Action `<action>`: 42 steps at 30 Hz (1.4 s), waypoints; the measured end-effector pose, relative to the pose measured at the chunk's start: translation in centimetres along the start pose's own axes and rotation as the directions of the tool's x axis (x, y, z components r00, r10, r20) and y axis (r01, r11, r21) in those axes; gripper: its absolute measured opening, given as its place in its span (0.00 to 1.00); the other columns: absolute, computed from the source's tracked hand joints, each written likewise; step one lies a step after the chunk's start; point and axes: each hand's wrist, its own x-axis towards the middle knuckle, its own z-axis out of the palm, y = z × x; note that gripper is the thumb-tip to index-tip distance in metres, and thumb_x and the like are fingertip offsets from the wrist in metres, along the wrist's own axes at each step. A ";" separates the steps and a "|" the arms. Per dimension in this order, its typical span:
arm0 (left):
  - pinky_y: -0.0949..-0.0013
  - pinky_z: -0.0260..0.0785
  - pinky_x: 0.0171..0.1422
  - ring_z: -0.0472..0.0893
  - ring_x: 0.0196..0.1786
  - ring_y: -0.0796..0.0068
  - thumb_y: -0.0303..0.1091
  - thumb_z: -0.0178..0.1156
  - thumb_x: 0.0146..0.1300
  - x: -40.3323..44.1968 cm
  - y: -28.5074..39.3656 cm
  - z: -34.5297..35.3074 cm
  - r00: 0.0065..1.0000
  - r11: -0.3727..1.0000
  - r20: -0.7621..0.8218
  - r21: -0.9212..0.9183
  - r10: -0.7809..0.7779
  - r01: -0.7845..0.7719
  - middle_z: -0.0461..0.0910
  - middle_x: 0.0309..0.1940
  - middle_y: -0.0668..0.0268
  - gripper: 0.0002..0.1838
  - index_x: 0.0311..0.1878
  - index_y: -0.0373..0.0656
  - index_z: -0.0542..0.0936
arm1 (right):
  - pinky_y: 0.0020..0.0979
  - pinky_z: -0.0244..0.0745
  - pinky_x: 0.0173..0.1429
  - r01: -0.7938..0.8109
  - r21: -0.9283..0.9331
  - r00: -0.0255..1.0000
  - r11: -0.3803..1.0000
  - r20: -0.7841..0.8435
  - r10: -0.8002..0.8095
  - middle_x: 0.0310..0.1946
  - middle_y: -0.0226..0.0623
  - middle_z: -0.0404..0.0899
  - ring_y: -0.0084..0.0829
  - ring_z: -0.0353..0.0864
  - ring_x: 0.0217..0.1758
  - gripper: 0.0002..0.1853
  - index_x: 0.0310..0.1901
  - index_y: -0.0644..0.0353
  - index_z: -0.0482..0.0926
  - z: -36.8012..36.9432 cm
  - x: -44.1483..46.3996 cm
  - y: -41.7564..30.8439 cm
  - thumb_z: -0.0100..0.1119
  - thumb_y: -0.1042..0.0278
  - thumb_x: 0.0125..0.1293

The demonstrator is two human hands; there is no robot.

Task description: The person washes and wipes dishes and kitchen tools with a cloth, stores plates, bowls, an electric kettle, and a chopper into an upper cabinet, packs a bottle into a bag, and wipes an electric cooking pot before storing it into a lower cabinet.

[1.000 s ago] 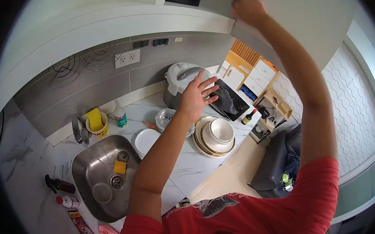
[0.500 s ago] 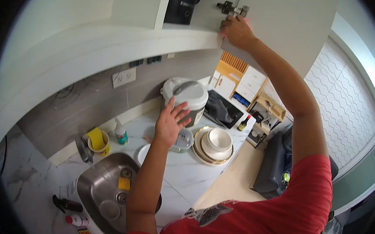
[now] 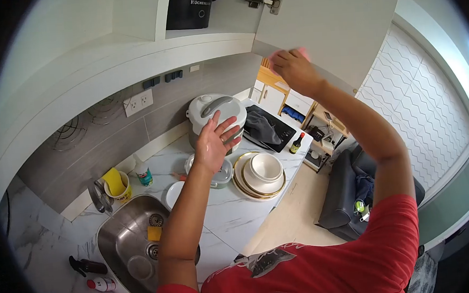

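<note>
My right hand [image 3: 298,73] is closed around a pink cloth [image 3: 303,52], mostly hidden by the fingers. It is at the lower edge of an open cabinet door [image 3: 334,22], below the metal hinge [image 3: 263,1]; whether the cloth touches the door I cannot tell. My left hand [image 3: 213,145] is raised over the counter, empty, its fingers spread. Behind that hand stands a grey and white rice cooker [image 3: 219,110]. A black appliance [image 3: 187,8] with a handle sits inside the upper cabinet [image 3: 232,17].
White bowls [image 3: 266,166] rest on gold-rimmed plates [image 3: 242,189] on the marbled counter [image 3: 222,217]. Beside them is a lidded clear container [image 3: 224,174]. The steel sink [image 3: 111,237] holds a yellow sponge [image 3: 154,233]. A dark bottle [image 3: 297,142] stands near the counter's edge.
My right hand has moved down with the pink cloth, away from the hinge to the door's lower edge. My left hand stays raised and spread. The camera view has shifted slightly.
</note>
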 end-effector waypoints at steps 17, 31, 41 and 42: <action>0.54 0.60 0.64 0.66 0.62 0.60 0.55 0.46 0.64 2.2 -2.2 2.1 1.000 1.000 0.024 0.021 -0.012 0.011 0.65 0.62 0.57 0.32 0.69 0.53 0.56 | 0.37 0.63 0.57 -0.270 0.015 0.961 0.963 0.059 0.269 0.47 0.33 0.74 0.33 0.69 0.56 0.12 0.39 0.58 0.78 -9.7 -13.0 -1.5 0.53 0.68 0.52; 0.58 0.64 0.60 0.72 0.56 0.65 0.50 0.46 0.66 0.4 -9.7 -0.6 0.950 0.842 -0.267 0.464 -0.163 0.275 0.69 0.60 0.56 0.34 0.70 0.44 0.54 | 0.35 0.69 0.45 -0.738 0.555 0.640 0.384 0.395 0.659 0.32 0.36 0.78 0.39 0.75 0.39 0.11 0.41 0.60 0.79 0.5 -25.3 -12.0 0.54 0.78 0.56; 0.66 0.71 0.49 0.76 0.48 0.69 0.44 0.57 0.63 -6.2 -25.2 -7.5 0.669 0.709 -0.743 0.461 -0.021 0.534 0.73 0.53 0.59 0.31 0.65 0.37 0.64 | 0.32 0.71 0.46 -0.763 0.576 0.327 -0.293 0.735 0.594 0.30 0.44 0.80 0.37 0.79 0.37 0.20 0.40 0.63 0.80 21.4 -31.5 -23.5 0.55 0.51 0.63; 0.66 0.71 0.49 0.76 0.48 0.69 0.44 0.57 0.63 -6.1 -26.3 -8.6 0.650 0.714 -0.760 0.450 -0.009 0.536 0.73 0.53 0.59 0.31 0.65 0.37 0.64 | 0.34 0.70 0.43 -0.749 0.493 0.277 -0.443 0.840 0.467 0.26 0.44 0.79 0.37 0.79 0.35 0.20 0.36 0.63 0.81 20.8 -30.2 -24.0 0.54 0.50 0.63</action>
